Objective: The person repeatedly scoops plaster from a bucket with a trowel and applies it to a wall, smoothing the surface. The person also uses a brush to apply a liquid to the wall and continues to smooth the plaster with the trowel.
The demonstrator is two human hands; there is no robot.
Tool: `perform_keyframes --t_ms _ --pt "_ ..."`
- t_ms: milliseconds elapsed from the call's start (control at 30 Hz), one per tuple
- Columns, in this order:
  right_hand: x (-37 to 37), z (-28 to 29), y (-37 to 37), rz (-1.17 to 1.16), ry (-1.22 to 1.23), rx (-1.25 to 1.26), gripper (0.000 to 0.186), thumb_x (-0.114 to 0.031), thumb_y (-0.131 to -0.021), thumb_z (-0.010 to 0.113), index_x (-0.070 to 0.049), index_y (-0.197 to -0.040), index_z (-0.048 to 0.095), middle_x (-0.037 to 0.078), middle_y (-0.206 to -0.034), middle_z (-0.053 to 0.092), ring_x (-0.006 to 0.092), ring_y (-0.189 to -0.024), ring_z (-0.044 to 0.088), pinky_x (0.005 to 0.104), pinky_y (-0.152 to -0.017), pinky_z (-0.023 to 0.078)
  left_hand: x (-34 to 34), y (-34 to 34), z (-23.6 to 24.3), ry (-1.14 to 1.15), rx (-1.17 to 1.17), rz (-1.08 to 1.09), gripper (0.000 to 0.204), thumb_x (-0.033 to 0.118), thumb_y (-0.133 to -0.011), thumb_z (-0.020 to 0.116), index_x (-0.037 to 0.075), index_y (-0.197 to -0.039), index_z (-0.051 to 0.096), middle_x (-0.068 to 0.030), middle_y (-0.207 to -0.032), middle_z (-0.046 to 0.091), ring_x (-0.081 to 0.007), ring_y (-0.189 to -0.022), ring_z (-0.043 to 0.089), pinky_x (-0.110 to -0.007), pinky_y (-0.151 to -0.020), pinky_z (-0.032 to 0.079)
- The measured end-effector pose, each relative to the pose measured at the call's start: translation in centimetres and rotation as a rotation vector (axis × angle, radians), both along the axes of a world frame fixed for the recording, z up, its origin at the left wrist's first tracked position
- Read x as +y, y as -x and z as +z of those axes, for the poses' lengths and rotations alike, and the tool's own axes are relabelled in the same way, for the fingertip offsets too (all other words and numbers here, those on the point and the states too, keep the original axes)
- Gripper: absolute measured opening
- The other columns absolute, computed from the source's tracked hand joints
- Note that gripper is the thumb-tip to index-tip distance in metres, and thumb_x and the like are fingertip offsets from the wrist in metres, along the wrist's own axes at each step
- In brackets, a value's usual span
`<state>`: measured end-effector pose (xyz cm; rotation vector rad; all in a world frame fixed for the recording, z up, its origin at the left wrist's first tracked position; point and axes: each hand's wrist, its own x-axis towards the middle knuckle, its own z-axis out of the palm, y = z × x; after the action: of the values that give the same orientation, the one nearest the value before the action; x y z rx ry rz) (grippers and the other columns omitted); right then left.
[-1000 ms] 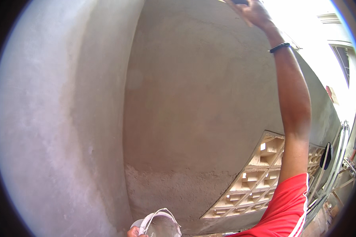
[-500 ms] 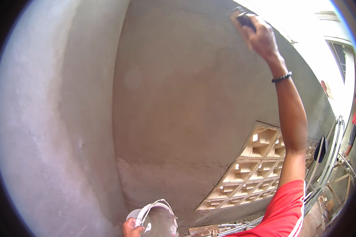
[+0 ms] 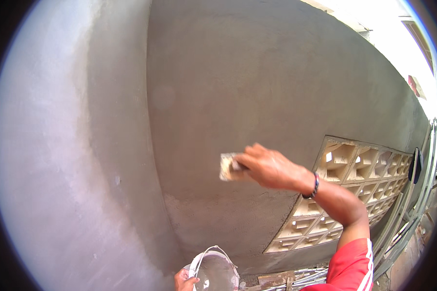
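Observation:
My right hand [image 3: 269, 167] is wrapped round a small flat hand tool [image 3: 226, 166], like a trowel or float with a pale, smeared face, held in front of the grey plastered wall [image 3: 247, 82]. I cannot tell whether the tool touches the wall. At the bottom of the view my left hand [image 3: 184, 279] grips the rim of a white bucket [image 3: 230, 269] with a wire handle and grey, wet-looking contents.
A plastered wall surface [image 3: 58, 145] fills the left side. Cream ventilation blocks [image 3: 337, 160] are set low in the wall ahead. Long poles [image 3: 425, 160] lean at the right, by a dark object [image 3: 414, 165]. Boards and metal strips [image 3: 281, 280] lie along the wall's foot.
My right hand and its tool have come down from high at the upper right to the middle of the wall. My left hand and the bucket have shifted slightly right in the view.

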<state>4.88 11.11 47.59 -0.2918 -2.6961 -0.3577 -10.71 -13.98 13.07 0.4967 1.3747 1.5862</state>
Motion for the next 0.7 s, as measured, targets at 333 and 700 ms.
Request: perform_keyframes --t_ms 333,700 --pt "-1.6 -43.5 -28.8 -0.872 1.079 0.322 0.046 -0.026 -0.072 0.073 -0.002 -0.11 0.062 0.024 -0.098 0.065 0.0349 -0.095 0.063 0.0392 -0.083 0.049 -1.2 -4.8 0.2 0.158 0.031 0.166 0.021 -0.005 -0.069 0.06 0.004 -0.087 0.053 -0.0062 -0.078 0.055 -0.0183 -0.069 0.054 -0.033 -0.06 0.047" --pt "-25.8 -66.5 -47.3 -1.581 1.481 0.33 0.033 -0.02 -0.075 0.071 0.001 -0.099 0.066 0.018 -0.091 0.068 0.0299 -0.083 0.065 0.0383 -0.07 0.051 -1.9 -8.8 -3.6 0.183 0.266 0.086 0.024 -0.001 -0.068 0.063 0.002 -0.09 0.055 -0.0072 -0.082 0.058 -0.0172 -0.075 0.054 -0.032 -0.066 0.045"
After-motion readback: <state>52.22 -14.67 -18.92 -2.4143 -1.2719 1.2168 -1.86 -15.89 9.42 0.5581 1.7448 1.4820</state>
